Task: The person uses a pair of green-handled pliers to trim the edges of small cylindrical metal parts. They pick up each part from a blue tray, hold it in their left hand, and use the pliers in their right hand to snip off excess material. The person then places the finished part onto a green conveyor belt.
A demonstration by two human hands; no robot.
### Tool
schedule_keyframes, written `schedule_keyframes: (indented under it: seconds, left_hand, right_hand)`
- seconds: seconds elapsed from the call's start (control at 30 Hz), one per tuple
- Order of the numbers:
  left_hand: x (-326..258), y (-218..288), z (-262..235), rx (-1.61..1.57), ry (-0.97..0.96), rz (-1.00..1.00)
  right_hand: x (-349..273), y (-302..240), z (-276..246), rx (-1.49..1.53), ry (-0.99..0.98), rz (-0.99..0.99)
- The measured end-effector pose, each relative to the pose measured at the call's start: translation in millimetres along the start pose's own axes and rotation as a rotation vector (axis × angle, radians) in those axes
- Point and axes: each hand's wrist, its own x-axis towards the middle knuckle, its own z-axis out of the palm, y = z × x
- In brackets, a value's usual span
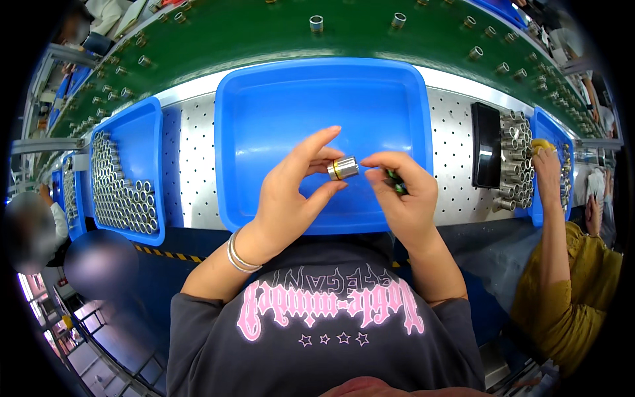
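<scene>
My left hand (289, 182) grips a short shiny metal sleeve (343, 168) between thumb and fingers. The sleeve has a yellow band near its left end and lies on its side in the air. Close to its right end is my right hand (411, 195), the thumb and forefinger bent toward it with a small gap. A small dark green and black thing (397, 183) is tucked inside my right hand's curled fingers; its kind is mostly hidden. Beneath both hands lies a large blue tray (324, 99).
Left stands a blue tray (161, 165) with rows of metal sleeves (122, 192). At right, stacked sleeves (516, 162) sit beside a black flat device (486, 145). A co-worker's hand (546, 165) with something yellow reaches there. The green conveyor (264, 33) beyond carries scattered sleeves.
</scene>
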Motion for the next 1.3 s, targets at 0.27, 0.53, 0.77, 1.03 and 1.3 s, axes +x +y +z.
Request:
schedule_keyframes:
  seconds: [0.27,0.53,0.77,1.03,1.3]
  left_hand:
    - [-1.5,-4.3,2.9,0.219,-0.018,0.144]
    - [1.3,-4.4,-6.6,-0.654,-0.176,-0.456]
    - [4.1,3.1,-3.5,-0.849,-0.152,-0.576]
    - [6.8,5.0,-2.0,-0.971,-0.158,-0.614]
    - [1.6,-3.9,0.7,-0.908,-0.198,-0.564]
  right_hand:
    - [8.5,-2.4,7.1,-0.168,-0.078,-0.092]
    - [3.3,-3.8,-3.4,0.318,-0.160,0.197]
    - [2.4,2.7,-7.3,0.465,-0.093,0.167]
    - [4.1,0.9,-9.6,0.578,-0.123,0.104]
    - [4.3,1.9,-5.8,0.643,-0.149,0.100]
